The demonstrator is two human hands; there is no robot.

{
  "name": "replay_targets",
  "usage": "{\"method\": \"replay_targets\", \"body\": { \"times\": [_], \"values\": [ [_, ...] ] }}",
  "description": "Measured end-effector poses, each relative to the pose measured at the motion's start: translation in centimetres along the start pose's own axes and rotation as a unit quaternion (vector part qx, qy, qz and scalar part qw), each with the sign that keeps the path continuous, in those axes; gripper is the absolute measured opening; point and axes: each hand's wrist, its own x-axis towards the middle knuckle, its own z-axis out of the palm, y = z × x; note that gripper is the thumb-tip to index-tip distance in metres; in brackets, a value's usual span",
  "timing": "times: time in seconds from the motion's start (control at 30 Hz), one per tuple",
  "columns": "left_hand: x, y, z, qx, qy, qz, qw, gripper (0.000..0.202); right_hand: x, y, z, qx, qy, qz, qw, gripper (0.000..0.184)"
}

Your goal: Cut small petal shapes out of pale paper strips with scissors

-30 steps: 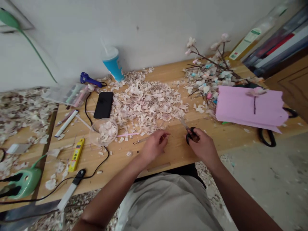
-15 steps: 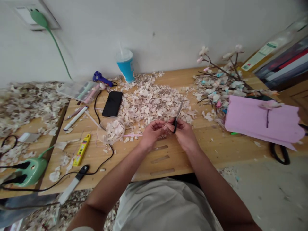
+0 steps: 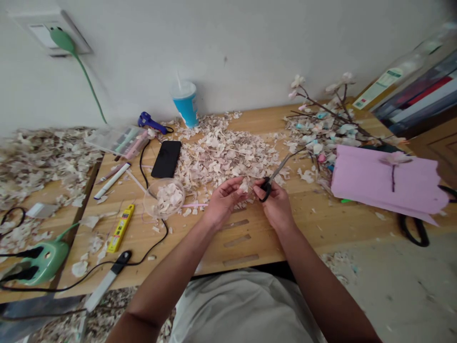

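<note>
My left hand [image 3: 224, 199] pinches a small pale petal-like piece [image 3: 244, 186] between thumb and fingers, over the near edge of a heap of pale scraps [image 3: 228, 152]. Close beside it, my right hand [image 3: 274, 202] is closed around black-handled scissors [image 3: 267, 188]. Their metal blades point up and to the right, away from my left hand. Left of my hands stands a clear round tub [image 3: 146, 200] with pale petal-like pieces in it.
A black phone [image 3: 166, 159], a yellow packet [image 3: 121, 228], a black-handled cutter [image 3: 109, 281] and a cable lie left. A blue cup [image 3: 186, 107] stands by the wall. At right are flower twigs [image 3: 321, 107] and a pink sheet [image 3: 385, 183] with one flower on it.
My hands have moved slightly apart. The scissors in my right hand have swung to the right, blades tilting away, and the pale piece in my left hand shows more.
</note>
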Motion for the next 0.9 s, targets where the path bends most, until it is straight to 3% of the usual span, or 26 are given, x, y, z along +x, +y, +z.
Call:
{"method": "replay_targets", "body": {
  "times": [0.17,0.3,0.53,0.73,0.8,0.9],
  "values": [
    [-0.1,0.1,0.3,-0.008,0.014,0.016,1.000,0.030,-0.8,-1.1,0.5,-0.096,0.017,-0.104,0.990,0.024],
    [0.0,0.0,0.1,-0.001,0.029,0.021,0.999,0.018,-1.4,-1.4,0.8,-0.156,-0.015,-0.189,0.969,0.020],
    [0.1,-0.1,-0.5,0.090,0.003,-0.008,0.996,0.019,-1.7,-0.6,0.7,-0.185,-0.009,-0.154,0.971,0.026],
    [0.3,0.2,-1.0,0.311,0.010,0.113,0.944,0.019,-1.6,-0.9,0.8,-0.165,-0.010,-0.107,0.980,0.023],
    [0.2,0.0,-1.0,0.345,0.020,0.128,0.930,0.016,-1.5,-1.0,0.8,-0.168,-0.001,-0.100,0.981,0.024],
    [0.1,-0.3,-0.9,0.345,0.040,0.113,0.931,0.017,-1.5,-0.9,0.8,-0.173,0.007,-0.092,0.981,0.024]
  ]
}}
